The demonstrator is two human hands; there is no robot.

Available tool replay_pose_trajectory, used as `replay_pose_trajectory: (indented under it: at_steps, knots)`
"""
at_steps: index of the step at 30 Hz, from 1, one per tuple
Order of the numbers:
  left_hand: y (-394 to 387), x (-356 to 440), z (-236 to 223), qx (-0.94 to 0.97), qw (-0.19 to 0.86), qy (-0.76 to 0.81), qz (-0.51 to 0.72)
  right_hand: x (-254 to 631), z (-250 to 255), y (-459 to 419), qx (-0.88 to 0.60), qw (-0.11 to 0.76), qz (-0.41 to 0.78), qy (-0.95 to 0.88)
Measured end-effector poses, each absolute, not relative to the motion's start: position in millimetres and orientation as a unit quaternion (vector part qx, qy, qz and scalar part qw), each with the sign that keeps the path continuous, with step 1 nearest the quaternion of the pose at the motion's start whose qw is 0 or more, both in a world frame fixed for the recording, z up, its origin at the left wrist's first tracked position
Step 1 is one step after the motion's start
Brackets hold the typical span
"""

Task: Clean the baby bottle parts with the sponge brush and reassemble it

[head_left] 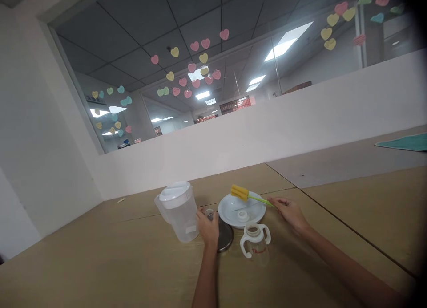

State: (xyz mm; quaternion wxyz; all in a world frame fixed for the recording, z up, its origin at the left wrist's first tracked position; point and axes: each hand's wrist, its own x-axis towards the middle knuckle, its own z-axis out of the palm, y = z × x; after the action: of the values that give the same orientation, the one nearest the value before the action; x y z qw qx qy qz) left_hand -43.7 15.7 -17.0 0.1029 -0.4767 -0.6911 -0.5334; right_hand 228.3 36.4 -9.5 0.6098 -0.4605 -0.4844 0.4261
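White wall (240, 141) runs along the far edge of the table (133, 245), and a big window (200, 14) sits in it. Paper hearts (195, 83), pink, yellow, green and blue, are stuck on the glass. Bright ceiling lights show in the window too.

Near the far left corner of the table lies a small pale scrap (121, 200). On the far right side, by the wall, is a blue-green cloth (405, 142).

The right hand (293, 214) holds a sponge brush (240, 192) near the end of its thin green stick. Its yellow head is over the side of a white bowl (225, 212) that is closer to the table's far edge. You cannot tell if the head touches the bowl. Inside the bowl is a small white ring (243, 216).

The left hand (208, 228) has its fingers curled around a small clear thing (209, 213). What it is, you cannot tell. Under that hand is a dark round plate (226, 237). Just to the left, a clear jug (183, 216) stands upright with its white lid on and its handle toward the table's left edge.

Nearer the person, in front of the bowl, an open clear bottle (260, 253) with two white handles stands upright.
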Motion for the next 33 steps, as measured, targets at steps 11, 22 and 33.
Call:
replay_pose_trajectory:
  at_steps: [11,22,33]
  knots:
    - [15,-45,-14,-0.538,0.031,-0.743,-0.396,231,-17,47,-0.471,0.650,0.340,-0.491]
    - [12,-46,-15,-0.625,0.075,-0.704,-0.329,229,-16,41,-0.466,0.701,0.318,-0.437]
    - [33,26,13,-0.786,-0.055,-0.540,-0.296,232,-11,36,-0.468,0.725,0.309,-0.399]
